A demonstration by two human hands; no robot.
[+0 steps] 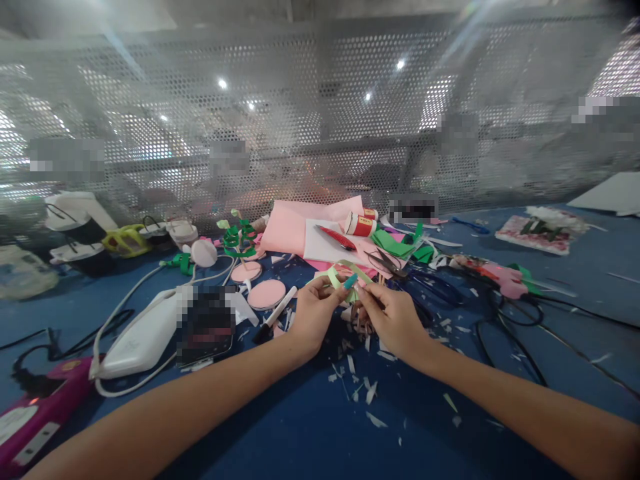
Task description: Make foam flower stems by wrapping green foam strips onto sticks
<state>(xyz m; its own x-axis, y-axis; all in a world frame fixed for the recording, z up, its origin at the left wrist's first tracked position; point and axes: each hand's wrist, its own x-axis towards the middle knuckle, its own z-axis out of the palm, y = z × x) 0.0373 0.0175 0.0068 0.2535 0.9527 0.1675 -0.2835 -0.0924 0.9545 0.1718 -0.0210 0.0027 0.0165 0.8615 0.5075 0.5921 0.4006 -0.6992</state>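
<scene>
Both hands (316,315) on a curled pale-green strip (333,276)

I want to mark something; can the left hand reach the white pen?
Probably yes: the white pen lies uncovered beside the left hand, though that hand holds a pale green strip.

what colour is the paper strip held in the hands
The paper strip is pale yellowish green, seen in the head view.
</scene>
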